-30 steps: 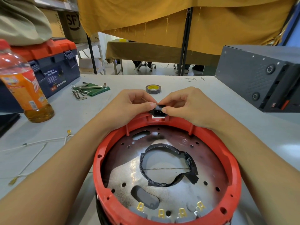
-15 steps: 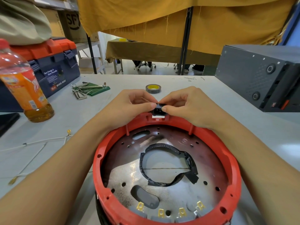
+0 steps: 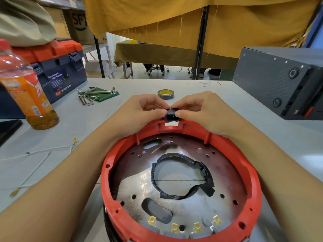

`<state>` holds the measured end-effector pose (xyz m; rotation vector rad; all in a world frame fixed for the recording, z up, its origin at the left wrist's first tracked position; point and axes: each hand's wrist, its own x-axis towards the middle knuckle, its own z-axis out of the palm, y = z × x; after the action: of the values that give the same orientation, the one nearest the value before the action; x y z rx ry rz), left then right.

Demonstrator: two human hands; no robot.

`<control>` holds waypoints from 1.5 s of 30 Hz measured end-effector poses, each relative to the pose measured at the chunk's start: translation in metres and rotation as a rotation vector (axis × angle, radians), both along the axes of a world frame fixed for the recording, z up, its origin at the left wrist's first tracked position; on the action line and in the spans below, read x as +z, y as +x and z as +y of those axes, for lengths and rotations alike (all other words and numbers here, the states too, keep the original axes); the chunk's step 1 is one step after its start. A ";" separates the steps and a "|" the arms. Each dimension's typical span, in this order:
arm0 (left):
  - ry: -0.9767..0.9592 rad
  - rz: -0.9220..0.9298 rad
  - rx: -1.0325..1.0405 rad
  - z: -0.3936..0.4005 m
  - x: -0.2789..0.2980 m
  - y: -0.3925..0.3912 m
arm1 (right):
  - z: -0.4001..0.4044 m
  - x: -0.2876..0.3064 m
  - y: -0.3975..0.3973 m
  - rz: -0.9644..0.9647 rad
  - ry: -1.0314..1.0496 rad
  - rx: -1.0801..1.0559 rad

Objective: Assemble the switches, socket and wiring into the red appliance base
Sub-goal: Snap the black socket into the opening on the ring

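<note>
The round red appliance base (image 3: 111,173) lies open side up in front of me, with a metal plate and a ring of black tape inside. A small black socket (image 3: 171,115) sits just above the rectangular notch (image 3: 171,124) in the far rim. My left hand (image 3: 139,112) and my right hand (image 3: 201,110) pinch it from either side, thumbs on its front corners. Several brass terminals (image 3: 174,227) line the near inner edge. White wires (image 3: 40,151) with brass lugs lie on the table at the left.
A roll of tape (image 3: 165,94) lies beyond my hands. Hex keys on a green pouch (image 3: 95,95) are at the back left, with an orange drink bottle (image 3: 24,89) and a blue toolbox (image 3: 57,74). A dark grey machine case (image 3: 279,81) stands at right.
The socket has risen slightly out of the notch in the rim; the white gap below it is now larger. Both hands have stayed around it.
</note>
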<state>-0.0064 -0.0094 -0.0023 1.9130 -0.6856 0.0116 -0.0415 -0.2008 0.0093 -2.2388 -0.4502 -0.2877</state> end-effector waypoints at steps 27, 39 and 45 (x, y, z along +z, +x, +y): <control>0.082 -0.016 -0.003 -0.001 0.000 0.001 | -0.001 -0.003 0.006 0.038 0.043 0.002; 0.109 -0.048 0.020 -0.001 0.001 0.000 | -0.003 -0.003 0.007 0.105 0.136 0.023; 0.114 -0.029 0.034 -0.001 0.001 -0.001 | -0.002 -0.003 0.007 0.104 0.092 0.008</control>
<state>-0.0072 -0.0103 -0.0011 2.0367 -0.6861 0.0223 -0.0347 -0.2032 0.0068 -2.1499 -0.3828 -0.1831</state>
